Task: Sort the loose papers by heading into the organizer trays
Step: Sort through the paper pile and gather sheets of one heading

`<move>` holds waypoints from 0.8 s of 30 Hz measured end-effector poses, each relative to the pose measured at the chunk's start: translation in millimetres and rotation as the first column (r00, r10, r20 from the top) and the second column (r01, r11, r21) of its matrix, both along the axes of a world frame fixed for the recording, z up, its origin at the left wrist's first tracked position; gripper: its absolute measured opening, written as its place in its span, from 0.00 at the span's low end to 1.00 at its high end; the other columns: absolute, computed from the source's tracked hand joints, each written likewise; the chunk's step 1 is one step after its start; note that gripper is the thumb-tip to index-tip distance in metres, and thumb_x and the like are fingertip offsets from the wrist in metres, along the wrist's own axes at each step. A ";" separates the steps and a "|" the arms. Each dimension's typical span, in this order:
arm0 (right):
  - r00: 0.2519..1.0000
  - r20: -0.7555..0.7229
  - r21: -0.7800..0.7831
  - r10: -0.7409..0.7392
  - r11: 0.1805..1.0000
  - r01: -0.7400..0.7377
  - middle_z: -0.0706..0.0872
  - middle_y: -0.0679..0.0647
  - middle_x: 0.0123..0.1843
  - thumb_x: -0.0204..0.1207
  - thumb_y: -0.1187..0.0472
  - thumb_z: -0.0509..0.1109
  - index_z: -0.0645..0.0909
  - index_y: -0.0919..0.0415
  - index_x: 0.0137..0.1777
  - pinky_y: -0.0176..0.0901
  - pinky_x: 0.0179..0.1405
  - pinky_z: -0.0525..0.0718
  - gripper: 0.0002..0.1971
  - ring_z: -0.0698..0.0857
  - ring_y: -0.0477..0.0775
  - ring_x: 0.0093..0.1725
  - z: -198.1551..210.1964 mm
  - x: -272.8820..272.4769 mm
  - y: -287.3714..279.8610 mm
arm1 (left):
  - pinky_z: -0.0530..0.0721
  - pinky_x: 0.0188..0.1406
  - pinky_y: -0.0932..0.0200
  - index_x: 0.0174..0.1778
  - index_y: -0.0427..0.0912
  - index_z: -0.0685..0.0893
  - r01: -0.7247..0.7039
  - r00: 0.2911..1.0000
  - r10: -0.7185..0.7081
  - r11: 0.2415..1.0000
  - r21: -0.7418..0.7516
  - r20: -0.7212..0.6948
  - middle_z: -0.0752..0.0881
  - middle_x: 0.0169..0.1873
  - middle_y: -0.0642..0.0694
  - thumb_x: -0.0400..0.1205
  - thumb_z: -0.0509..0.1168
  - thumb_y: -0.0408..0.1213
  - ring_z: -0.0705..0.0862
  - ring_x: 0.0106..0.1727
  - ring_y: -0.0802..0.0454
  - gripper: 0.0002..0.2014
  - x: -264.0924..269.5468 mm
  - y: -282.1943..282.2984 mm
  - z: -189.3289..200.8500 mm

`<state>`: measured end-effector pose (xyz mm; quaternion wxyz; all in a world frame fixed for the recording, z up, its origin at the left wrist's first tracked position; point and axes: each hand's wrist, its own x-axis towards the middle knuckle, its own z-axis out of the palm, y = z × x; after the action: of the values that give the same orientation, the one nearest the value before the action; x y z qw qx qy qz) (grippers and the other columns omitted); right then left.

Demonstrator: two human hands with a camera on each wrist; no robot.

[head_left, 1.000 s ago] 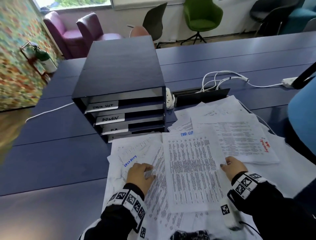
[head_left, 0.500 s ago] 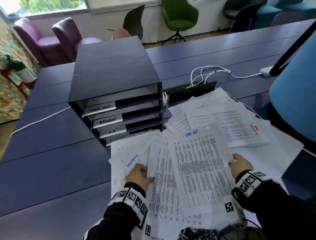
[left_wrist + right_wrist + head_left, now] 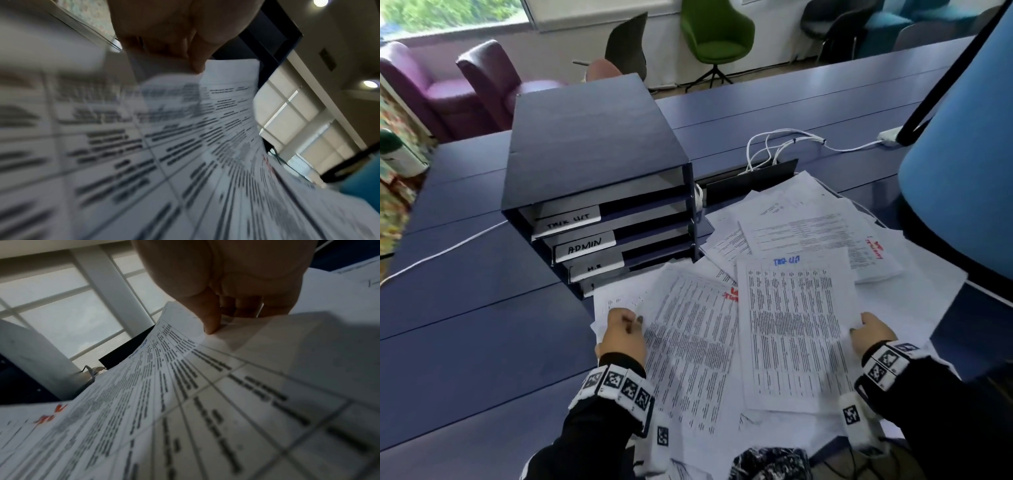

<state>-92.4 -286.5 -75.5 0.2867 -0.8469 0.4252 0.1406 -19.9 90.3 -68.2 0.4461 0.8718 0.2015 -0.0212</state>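
Loose printed papers (image 3: 808, 236) lie in a heap on the blue table, right of and in front of a dark blue organizer (image 3: 592, 154). Its trays carry labels, among them "ADMIN" (image 3: 585, 245). My right hand (image 3: 868, 334) pinches the right edge of a sheet with a blue heading (image 3: 791, 325); thumb on top, fingers under it (image 3: 213, 324). My left hand (image 3: 623, 330) pinches the left edge of a sheet with a red heading (image 3: 695, 342), which lifts off the heap (image 3: 205, 113).
White cables (image 3: 777, 147) and a black cable box (image 3: 750, 178) sit behind the papers. A light blue chair back (image 3: 962, 164) stands close at the right. A white cord (image 3: 448, 246) runs across the table to the left. Bare table stretches left of the papers.
My left hand has taken hold of the red-headed sheet and lifted its left edge. The right hand still holds the blue-headed sheet. The head view has shifted right.
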 end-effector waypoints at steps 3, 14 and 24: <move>0.999 -0.035 -0.009 0.027 1.000 -0.027 0.80 0.72 0.62 0.81 0.70 0.58 0.74 0.73 0.65 0.46 0.52 0.73 0.15 0.79 0.68 0.61 2.7 3.6 -1.4 | 0.82 0.44 0.46 0.35 0.55 0.70 -0.049 0.998 0.052 0.995 -0.081 0.034 0.80 0.28 0.51 0.83 0.60 0.38 0.78 0.34 0.40 0.11 1.1 4.1 6.1; 0.993 -0.097 -0.004 0.063 0.998 -0.064 0.80 0.70 0.65 0.81 0.67 0.59 0.75 0.72 0.65 0.45 0.56 0.74 0.15 0.79 0.66 0.63 1.8 11.7 -7.1 | 0.73 0.33 0.79 0.53 0.46 0.77 -0.037 0.954 0.125 0.951 -0.307 0.271 0.81 0.37 0.57 0.84 0.58 0.29 0.78 0.37 0.62 0.08 4.9 19.2 31.2; 0.989 -0.124 -0.011 0.084 0.996 -0.086 0.80 0.68 0.65 0.81 0.67 0.59 0.75 0.70 0.66 0.44 0.56 0.74 0.15 0.79 0.65 0.63 3.3 11.8 -8.0 | 0.73 0.29 0.84 0.55 0.41 0.76 -0.026 0.943 0.151 0.923 -0.385 0.298 0.80 0.35 0.53 0.83 0.58 0.24 0.78 0.35 0.64 0.09 10.1 8.1 31.2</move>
<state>-80.6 -294.5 -72.3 0.2467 -0.8562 0.4069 0.2015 -9.8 98.4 -37.0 0.6320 0.7517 0.1578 0.1035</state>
